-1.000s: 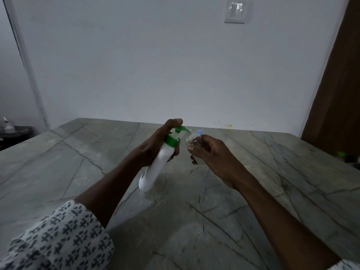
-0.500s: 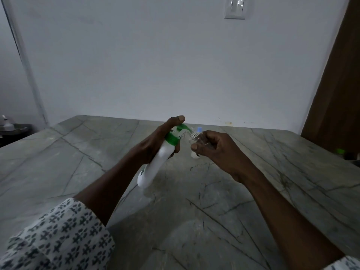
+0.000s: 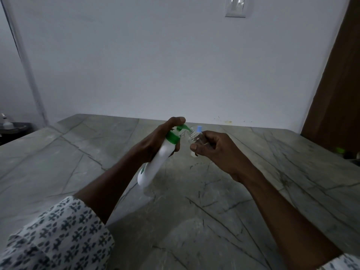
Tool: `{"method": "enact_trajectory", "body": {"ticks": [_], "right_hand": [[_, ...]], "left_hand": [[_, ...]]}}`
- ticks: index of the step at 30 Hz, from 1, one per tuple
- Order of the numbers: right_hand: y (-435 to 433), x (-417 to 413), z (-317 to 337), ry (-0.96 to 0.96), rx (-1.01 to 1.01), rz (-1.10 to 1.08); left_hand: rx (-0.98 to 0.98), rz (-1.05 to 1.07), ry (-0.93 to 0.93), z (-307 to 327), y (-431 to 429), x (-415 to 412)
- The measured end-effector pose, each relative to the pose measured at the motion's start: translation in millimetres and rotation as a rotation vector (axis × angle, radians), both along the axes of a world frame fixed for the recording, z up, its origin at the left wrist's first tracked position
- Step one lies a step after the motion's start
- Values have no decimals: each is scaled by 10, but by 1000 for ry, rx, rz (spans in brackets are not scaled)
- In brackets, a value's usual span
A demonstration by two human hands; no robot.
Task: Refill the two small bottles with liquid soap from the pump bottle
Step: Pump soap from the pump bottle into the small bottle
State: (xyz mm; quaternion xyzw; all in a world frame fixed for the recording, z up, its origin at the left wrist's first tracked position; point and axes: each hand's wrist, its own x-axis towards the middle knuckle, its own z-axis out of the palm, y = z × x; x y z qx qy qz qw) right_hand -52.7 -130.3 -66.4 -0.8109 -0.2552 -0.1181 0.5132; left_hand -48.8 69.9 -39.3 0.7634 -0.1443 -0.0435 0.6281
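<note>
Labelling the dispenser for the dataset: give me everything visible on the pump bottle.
The pump bottle is a slim white body, plastic by its look, with a green collar and a green pump head. A small green mark shows near its base. It is held off the stone table, tilted with the base toward the camera. The left hand wraps its upper part, thumb on the pump head. The spout meets the threaded mouth of the small clear bottle in the right hand.

Desk (image 3: 253,191): stone-like slab, grey-green w/ dark veins, smooth, dull sheen. Pump bottle (image 3: 155,164): white plastic, smooth, slight gloss; green plastic pump head (image 3: 182,128). Small bottle (image 3: 195,137): clear plastic, ribbed thread at neck. Sleeve (image 3: 54,236): printed cloth, matt. Wall (image 3: 155,65): painted, matt. Door (image 3: 342,84): brown wood look.
</note>
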Motion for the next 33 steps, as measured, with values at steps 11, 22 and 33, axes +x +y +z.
{"method": "enact_trajectory", "body": {"ticks": [11, 22, 33], "right_hand": [[14, -19, 9, -20, -4, 28], [-16, -10, 11, 26, 79, 33], [12, -12, -35, 94, 167, 83]], "left_hand": [[-19, -23, 17, -12, 22, 28], [-14, -23, 24, 21, -35, -20], [-27, -16, 36, -3, -17, 38]]}}
